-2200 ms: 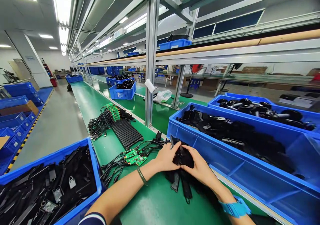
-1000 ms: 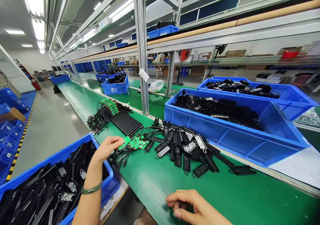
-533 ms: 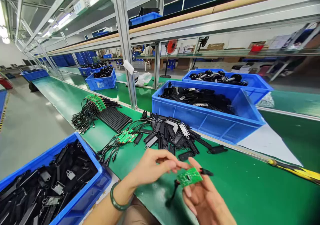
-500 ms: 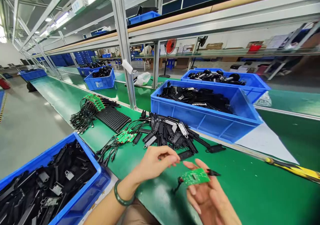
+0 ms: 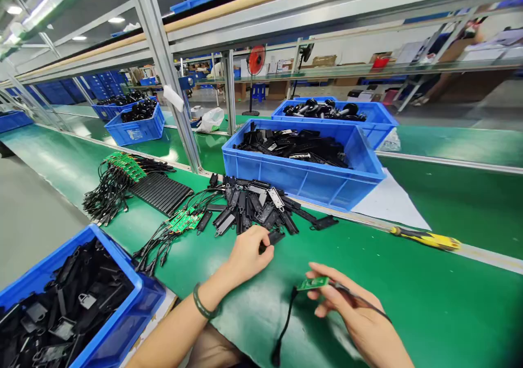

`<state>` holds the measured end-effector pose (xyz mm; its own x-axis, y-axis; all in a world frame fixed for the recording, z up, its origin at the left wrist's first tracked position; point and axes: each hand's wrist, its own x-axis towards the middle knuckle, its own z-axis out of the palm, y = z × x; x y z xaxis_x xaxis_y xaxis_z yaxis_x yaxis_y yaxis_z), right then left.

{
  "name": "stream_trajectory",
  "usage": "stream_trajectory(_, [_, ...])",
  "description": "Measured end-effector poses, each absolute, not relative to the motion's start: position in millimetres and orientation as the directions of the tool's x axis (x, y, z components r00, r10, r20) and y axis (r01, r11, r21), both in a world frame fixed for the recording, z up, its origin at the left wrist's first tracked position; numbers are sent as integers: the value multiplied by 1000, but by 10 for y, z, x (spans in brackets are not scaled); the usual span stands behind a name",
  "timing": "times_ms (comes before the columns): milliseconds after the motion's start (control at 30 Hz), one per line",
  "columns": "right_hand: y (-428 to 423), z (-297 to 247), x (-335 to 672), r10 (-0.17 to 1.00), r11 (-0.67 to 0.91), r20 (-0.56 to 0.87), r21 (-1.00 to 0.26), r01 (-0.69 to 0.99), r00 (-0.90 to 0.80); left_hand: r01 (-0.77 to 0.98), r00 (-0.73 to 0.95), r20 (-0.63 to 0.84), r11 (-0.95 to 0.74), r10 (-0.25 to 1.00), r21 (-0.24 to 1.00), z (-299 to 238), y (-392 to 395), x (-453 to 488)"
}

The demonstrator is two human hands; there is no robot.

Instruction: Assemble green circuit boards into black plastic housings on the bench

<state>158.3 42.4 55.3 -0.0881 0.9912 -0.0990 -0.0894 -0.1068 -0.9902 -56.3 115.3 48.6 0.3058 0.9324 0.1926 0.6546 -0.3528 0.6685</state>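
My right hand holds a small green circuit board by its edge, between thumb and fingers. One black cable hangs from the board's left end, and another runs back over the hand. At the front of a loose pile of black plastic casings, my left hand is closed on one black plastic casing, partly hidden by the fingers. Left of the pile lie several green boards with cables.
A large blue bin of black casings stands behind the pile, and another blue bin is at lower left. A ribbed black stack sits beside more wired boards. A yellow-handled tool lies at right.
My left hand has moved from beside the board to the pile's front and closed on a casing. My right hand has turned the board nearly edge-on. The view has swung right.
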Motion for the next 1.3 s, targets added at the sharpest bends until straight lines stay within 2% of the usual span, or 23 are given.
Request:
stream_trajectory(67, [512,406,1549,990,41,23,-991,131,-138,587,247,174,-290,953,756,536,1055,-694])
stream_trajectory(133, [581,279,1508,971,197,145,-937,290,-192,472,191,114,-193,975,860,548,961,-825])
stream_trajectory(200, [623,193,1473,935,318,217,-864,390,-282,357,144,25,-76,989,931,516,877,-941])
stream_trajectory(300, [655,154,1444,892,400,227,-800,447,-391,189,112,-131,109,985,976,409,777,-1053])
stream_trajectory(400, [683,217,1434,884,391,183,-794,466,-429,-24,134,-253,259,958,966,307,700,-1068])
stream_trajectory(567, [694,413,1400,885,288,92,-879,380,-456,-248,278,-278,349,919,904,253,607,-943])
stream_trajectory(700, [632,458,1323,951,123,43,-960,250,-305,-394,396,-339,491,854,777,224,538,-770])
stream_trajectory(867, [564,403,1229,990,113,95,-975,193,-100,-463,488,-347,575,801,674,214,449,-542])
stream_trajectory(1033, [549,391,1210,997,61,56,-993,98,-49,-482,488,-360,590,795,648,232,394,-429])
stream_trajectory(1167, [565,389,1218,999,50,48,-993,111,-22,-499,503,-365,608,784,617,216,368,-389])
stream_trajectory(1300, [575,362,1209,990,133,138,-977,166,19,-536,481,-369,600,795,594,225,359,-326])
